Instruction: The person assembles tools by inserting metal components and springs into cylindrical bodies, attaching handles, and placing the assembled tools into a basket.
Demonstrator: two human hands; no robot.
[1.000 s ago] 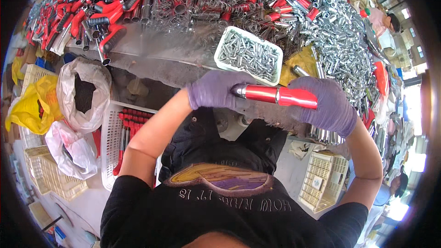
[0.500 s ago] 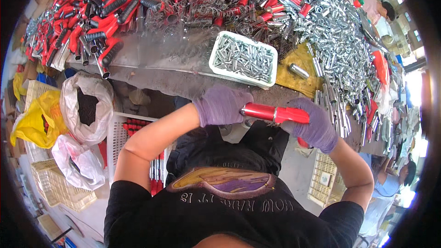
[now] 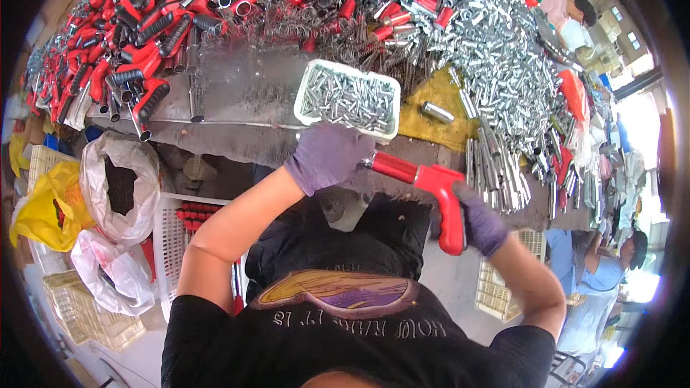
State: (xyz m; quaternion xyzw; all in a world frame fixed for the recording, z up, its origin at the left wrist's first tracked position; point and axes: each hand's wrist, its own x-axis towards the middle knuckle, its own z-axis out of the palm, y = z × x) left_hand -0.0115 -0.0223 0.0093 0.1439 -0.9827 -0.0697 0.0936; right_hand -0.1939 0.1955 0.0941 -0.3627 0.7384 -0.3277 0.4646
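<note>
A red pistol-grip tool [image 3: 442, 185] with a glossy red tube spans the space between my hands, just in front of the bench edge. My left hand [image 3: 329, 156], in a purple glove, is closed at the tube's left end, where a bit of metal shows by the fingers. My right hand [image 3: 483, 221], gloved alike, presses against the dark back of the grip, which points down toward me. Its fingers are partly hidden behind the handle. Right beyond my left hand, a white tray [image 3: 394, 116] of small metal pins stands at the bench edge.
Red-and-black pistol grips [image 3: 147, 57] heap up on the far left, shiny metal sleeves [image 3: 496, 50] on the right. A yellow cloth [image 3: 420, 121] lies beside the tray. Sacks [image 3: 140, 205] and plastic crates [image 3: 93, 305] stand below left. Another person [image 3: 600, 266] is at far right.
The tool has turned so its grip hangs downward in full view. My right hand has shifted from around its right end to the back of the grip. The whole view has swung slightly.
</note>
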